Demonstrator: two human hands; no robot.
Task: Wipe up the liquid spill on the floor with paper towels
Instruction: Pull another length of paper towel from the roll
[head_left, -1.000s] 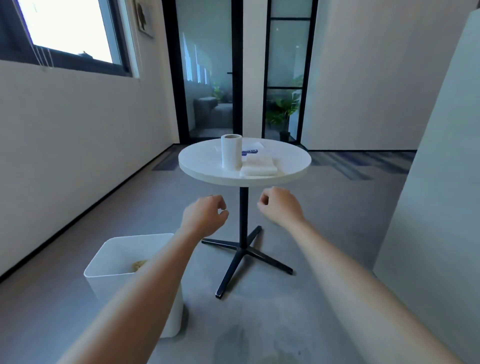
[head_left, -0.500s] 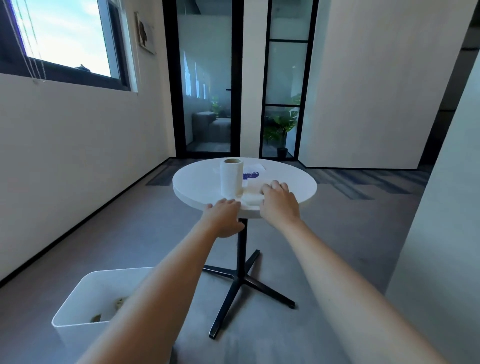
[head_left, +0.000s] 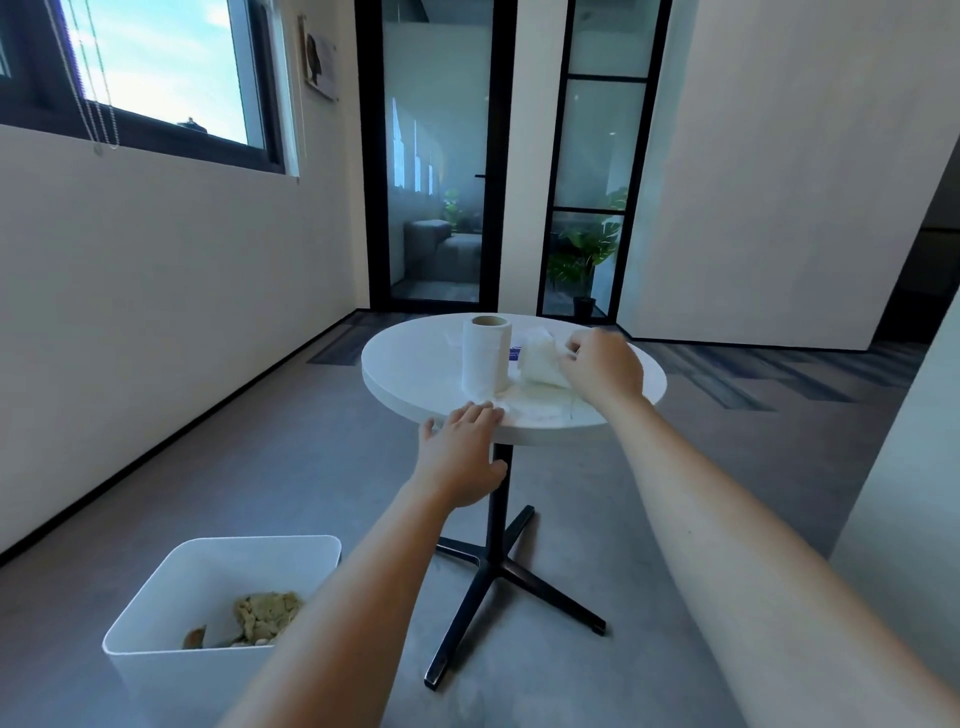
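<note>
A white paper towel roll (head_left: 485, 356) stands upright on the round white table (head_left: 410, 374). Just right of it my right hand (head_left: 602, 366) pinches a white paper towel sheet (head_left: 540, 358) and lifts it off a flat stack of paper towels (head_left: 540, 410) near the table's front edge. My left hand (head_left: 460, 452) rests with straight fingers on the table's front rim, touching the stack's left corner. No spill shows on the grey floor in this view.
A white waste bin (head_left: 156, 660) with crumpled used paper stands on the floor at lower left. The table's black cross base (head_left: 498, 577) spreads below. A white wall panel (head_left: 904, 457) stands at right, glass doors behind.
My right hand went from lying on the stack to pinching a sheet and raising it. My left hand moved onto the table rim. The view came closer to the table.
</note>
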